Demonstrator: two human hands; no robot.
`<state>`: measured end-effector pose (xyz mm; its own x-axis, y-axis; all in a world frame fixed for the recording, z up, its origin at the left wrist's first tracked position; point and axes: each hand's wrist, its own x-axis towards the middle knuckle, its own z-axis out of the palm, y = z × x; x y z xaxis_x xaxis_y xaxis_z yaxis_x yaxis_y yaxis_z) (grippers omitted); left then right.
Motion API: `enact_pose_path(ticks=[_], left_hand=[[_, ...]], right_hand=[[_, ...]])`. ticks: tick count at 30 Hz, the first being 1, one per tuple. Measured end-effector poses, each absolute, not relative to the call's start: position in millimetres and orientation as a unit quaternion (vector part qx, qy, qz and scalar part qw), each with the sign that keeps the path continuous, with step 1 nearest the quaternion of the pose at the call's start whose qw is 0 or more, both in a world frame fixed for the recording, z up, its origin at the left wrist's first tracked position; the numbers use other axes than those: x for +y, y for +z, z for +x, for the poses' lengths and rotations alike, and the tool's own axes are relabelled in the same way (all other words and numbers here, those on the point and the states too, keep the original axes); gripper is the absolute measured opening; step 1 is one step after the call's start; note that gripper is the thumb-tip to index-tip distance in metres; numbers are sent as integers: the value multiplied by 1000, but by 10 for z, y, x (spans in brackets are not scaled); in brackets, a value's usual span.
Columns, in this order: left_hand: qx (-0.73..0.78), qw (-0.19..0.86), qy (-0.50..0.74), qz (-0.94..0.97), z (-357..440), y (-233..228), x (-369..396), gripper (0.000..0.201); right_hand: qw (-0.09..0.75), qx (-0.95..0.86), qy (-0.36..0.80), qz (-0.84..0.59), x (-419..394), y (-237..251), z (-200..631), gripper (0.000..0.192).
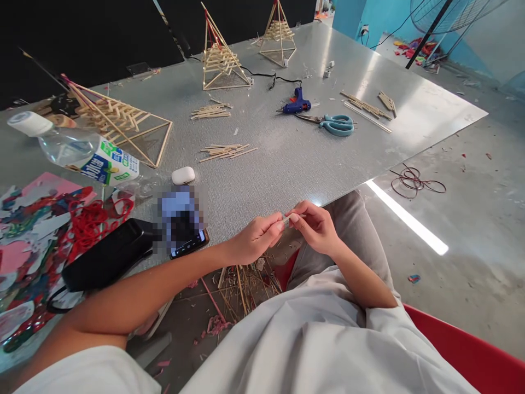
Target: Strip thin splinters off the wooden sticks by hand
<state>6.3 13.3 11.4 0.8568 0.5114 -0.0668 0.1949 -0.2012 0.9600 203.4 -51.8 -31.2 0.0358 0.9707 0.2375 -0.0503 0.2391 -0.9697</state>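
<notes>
Just past the table's near edge, above my lap, my two hands meet at a small, pale, whitish piece. My left hand is closed, pinching one end of it between thumb and fingers. From the other side, my right hand grips it with thumb and index fingertips. Fingers cover most of the piece, so its kind does not show. Nearest on the table are a phone with a blurred screen and a white earbud case.
Three wooden stick pyramids stand toward the back and left. Stick bundles, a blue glue gun and scissors lie mid-table. At left are a tilted bottle, a black case and red string.
</notes>
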Motion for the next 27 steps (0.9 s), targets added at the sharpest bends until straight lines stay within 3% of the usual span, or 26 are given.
enact_pose_path(ticks=[7,16,27], left_hand=[[249,600,139,748,59,92,156,51],[238,669,134,691,72,129,180,38],[231,621,134,737,44,78,194,48]], right_hand=[[582,-536,450,-414,-541,-311,1998,40],[583,-481,502,-420,-492,-308,2022,47],[576,-527,469,-413,-539,-364,2034,42]])
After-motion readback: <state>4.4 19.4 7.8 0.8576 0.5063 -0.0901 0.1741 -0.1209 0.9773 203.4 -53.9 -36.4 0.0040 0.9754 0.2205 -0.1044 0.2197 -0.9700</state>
